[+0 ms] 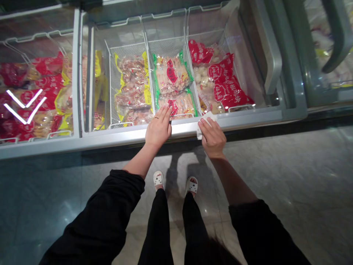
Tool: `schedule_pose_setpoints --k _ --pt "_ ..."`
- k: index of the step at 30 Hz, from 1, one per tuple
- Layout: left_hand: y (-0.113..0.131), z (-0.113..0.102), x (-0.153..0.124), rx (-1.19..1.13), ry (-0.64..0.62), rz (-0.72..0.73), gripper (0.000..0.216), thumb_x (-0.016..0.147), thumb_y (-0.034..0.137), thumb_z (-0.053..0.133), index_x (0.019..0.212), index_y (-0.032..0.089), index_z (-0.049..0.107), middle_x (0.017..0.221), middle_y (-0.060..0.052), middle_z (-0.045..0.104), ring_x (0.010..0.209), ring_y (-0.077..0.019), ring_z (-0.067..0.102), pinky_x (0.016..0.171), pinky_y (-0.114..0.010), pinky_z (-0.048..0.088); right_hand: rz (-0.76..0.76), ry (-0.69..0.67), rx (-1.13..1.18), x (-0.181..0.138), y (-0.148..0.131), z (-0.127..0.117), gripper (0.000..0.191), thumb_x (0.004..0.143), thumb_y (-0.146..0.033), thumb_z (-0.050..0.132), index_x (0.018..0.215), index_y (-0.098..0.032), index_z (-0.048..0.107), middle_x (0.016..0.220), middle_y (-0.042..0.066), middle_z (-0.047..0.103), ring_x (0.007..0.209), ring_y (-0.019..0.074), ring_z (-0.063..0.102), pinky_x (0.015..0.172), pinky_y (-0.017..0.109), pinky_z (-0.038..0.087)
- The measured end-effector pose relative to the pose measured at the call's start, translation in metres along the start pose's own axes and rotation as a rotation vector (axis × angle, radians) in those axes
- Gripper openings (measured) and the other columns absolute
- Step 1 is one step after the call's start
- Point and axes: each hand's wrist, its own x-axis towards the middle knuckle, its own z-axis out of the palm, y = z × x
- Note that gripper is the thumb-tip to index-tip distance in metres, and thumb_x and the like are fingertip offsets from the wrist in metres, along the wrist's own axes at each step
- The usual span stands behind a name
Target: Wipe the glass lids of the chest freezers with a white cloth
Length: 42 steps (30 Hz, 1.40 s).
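A chest freezer's silver front rim (pixel 121 137) runs across the view below its glass. My left hand (pixel 159 125) lies flat on this rim, fingers stretched forward over the edge. To its right, my right hand (pixel 213 137) presses a white cloth or tissue (pixel 199 131) against the rim, its fingers folded over it. Just beyond my hands sit bags of frozen food with green edges (pixel 172 75), in the middle wire basket. Yellow-edged bags (pixel 132 79) fill the basket on the left, and red bags (pixel 224 82) lie in the one on the right.
A grey handle (pixel 271 55) sticks out at the freezer's right. Another freezer section (pixel 35 92) with red and yellow bags adjoins on the left, and a further one with a curved handle (pixel 340 40) stands at the far right. My feet in white slippers (pixel 158 178) stand on the tiled floor (pixel 289 176).
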Motion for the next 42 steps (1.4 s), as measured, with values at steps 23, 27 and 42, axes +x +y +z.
schedule_pose_setpoints --k 23,27,42 --pt "-0.001 -0.010 -0.006 -0.029 -0.238 0.513 0.054 0.109 0.029 0.048 0.163 0.025 0.050 0.168 -0.007 0.050 0.158 -0.0215 0.046 0.133 -0.040 0.038 0.127 0.096 -0.037 -0.002 0.024 -0.008 0.055 0.104 -0.007 0.038 0.145 -0.021 0.071 0.148 0.010 0.071 0.150 0.0277 0.058 0.127 0.055 0.047" --pt "0.002 -0.012 -0.004 0.005 -0.256 0.479 0.055 0.109 0.028 0.047 0.164 0.026 0.048 0.170 -0.007 0.048 0.159 -0.0217 0.045 0.132 -0.039 0.039 -0.057 -0.094 0.024 -0.004 0.009 -0.013 0.054 0.106 -0.008 0.039 0.149 -0.024 0.068 0.151 0.007 0.069 0.151 0.0241 0.055 0.129 0.049 0.045" --pt "0.085 0.024 0.039 -0.016 -0.011 0.208 0.062 0.102 0.017 0.047 0.163 0.015 0.046 0.172 -0.013 0.045 0.161 -0.0253 0.043 0.134 -0.046 0.035 0.126 -0.072 0.063 -0.004 0.071 -0.033 0.067 0.096 -0.002 0.039 0.156 -0.020 0.062 0.158 0.012 0.063 0.157 0.0291 0.049 0.132 0.059 0.039"
